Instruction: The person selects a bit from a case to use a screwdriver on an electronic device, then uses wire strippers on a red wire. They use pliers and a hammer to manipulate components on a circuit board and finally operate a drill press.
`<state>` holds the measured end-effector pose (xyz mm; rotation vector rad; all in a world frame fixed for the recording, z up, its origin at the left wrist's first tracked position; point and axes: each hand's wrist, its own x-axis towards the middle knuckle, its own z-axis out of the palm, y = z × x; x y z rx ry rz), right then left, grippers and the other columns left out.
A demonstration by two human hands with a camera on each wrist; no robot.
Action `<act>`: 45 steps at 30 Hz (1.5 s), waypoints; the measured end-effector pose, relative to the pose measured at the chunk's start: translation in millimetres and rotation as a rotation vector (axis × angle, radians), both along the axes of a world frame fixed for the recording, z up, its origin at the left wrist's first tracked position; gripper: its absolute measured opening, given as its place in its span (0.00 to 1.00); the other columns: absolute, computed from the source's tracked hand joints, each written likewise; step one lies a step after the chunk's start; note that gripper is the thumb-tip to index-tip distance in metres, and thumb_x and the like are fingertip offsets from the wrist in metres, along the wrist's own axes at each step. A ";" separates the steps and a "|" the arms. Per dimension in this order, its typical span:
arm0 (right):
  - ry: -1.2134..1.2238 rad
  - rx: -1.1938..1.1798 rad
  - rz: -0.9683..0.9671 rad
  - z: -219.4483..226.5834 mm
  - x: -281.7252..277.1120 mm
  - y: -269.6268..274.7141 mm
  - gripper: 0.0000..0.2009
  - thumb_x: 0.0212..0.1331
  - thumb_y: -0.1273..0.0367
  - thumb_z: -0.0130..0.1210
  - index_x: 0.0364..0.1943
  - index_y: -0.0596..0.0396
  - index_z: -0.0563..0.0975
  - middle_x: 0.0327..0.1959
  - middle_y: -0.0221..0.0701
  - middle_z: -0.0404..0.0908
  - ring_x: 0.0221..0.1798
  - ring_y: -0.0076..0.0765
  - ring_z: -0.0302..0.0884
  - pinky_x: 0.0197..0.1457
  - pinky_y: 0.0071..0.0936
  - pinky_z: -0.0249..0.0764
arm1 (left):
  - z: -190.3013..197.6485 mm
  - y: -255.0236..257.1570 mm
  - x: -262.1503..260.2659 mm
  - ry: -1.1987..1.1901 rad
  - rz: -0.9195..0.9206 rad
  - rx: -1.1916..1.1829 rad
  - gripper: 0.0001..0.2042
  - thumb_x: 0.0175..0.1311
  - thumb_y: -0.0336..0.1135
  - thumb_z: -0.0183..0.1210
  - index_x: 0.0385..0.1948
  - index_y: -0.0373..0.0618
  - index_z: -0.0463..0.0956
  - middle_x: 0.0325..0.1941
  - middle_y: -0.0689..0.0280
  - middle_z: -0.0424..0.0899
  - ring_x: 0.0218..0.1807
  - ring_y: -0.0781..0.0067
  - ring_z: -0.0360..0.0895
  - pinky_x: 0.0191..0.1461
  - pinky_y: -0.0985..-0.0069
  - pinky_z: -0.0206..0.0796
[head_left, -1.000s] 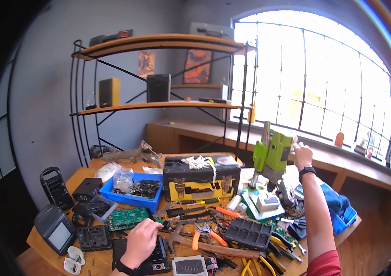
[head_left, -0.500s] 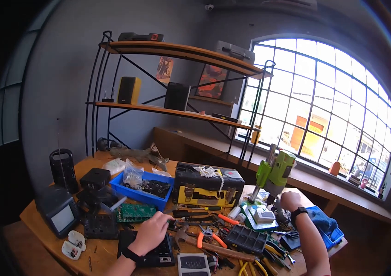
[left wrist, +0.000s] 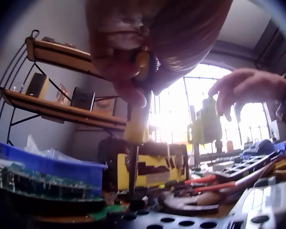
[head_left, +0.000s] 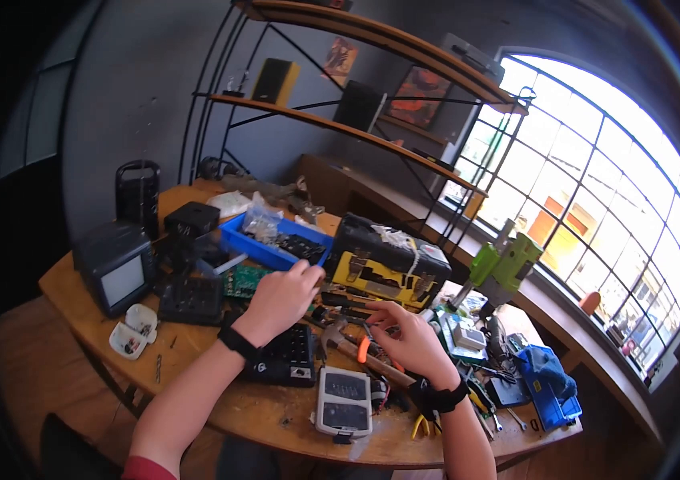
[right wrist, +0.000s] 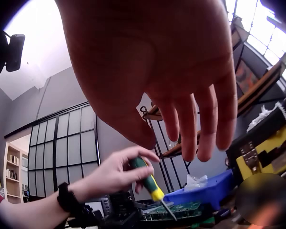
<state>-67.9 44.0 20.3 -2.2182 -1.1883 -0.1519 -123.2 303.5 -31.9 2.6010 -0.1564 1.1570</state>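
My left hand (head_left: 280, 300) grips a screwdriver (right wrist: 148, 179) by its green and yellow handle, with the shaft angled down. In the left wrist view, the screwdriver's yellow collar and dark shaft (left wrist: 133, 167) point at the cluttered tabletop. Below that hand lies a black device (head_left: 285, 360), close to a green circuit board (head_left: 244, 280). My right hand (head_left: 413, 340) hovers over a hammer (head_left: 356, 350) and orange-handled pliers (head_left: 363, 349). Its fingers hang loosely and hold nothing in the right wrist view.
A blue bin (head_left: 272, 254) of small parts and a black-yellow toolbox (head_left: 384, 268) stand behind the hands. The green drill press (head_left: 500, 264) rises at the right. A small grey-lidded case (head_left: 345, 402) sits at the table's front edge, and an open white case (head_left: 133, 330) at the left.
My right hand has come down from beside the drill press and moved left, over the tools near my left hand. The left hand has lifted slightly. The head view has tilted.
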 end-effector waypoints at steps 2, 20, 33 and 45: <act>0.052 0.038 0.033 -7.1 3.7 8.9 0.22 0.62 0.69 0.61 0.61 0.56 0.77 0.48 0.36 0.88 0.45 0.33 0.88 0.50 0.31 0.80 | 27.2 -7.9 -10.0 -0.023 -0.070 -0.069 0.13 0.67 0.35 0.63 0.51 0.48 0.77 0.44 0.60 0.83 0.42 0.51 0.84 0.44 0.57 0.76; 0.006 0.257 -0.052 -18.6 57.1 -5.6 0.35 0.59 0.73 0.63 0.73 0.56 0.64 0.29 0.42 0.84 0.34 0.40 0.87 0.37 0.36 0.77 | 29.8 -91.7 68.8 0.189 -0.539 -0.463 0.26 0.71 0.41 0.63 0.67 0.46 0.66 0.50 0.54 0.87 0.41 0.56 0.89 0.46 0.64 0.79; 0.011 0.087 -0.347 -23.2 97.8 -22.0 0.23 0.61 0.70 0.65 0.61 0.41 0.75 0.23 0.39 0.80 0.29 0.45 0.83 0.33 0.41 0.73 | 11.1 -82.3 93.0 0.238 -0.442 -0.361 0.14 0.70 0.38 0.61 0.51 0.41 0.79 0.51 0.57 0.86 0.38 0.67 0.87 0.45 0.68 0.78; 0.081 0.125 -0.300 -39.7 109.5 -19.9 0.22 0.63 0.71 0.63 0.61 0.44 0.74 0.21 0.38 0.77 0.27 0.45 0.81 0.33 0.39 0.72 | 4.9 -82.4 100.0 0.226 -0.406 -0.373 0.11 0.68 0.39 0.60 0.46 0.44 0.81 0.45 0.58 0.87 0.37 0.60 0.87 0.46 0.63 0.76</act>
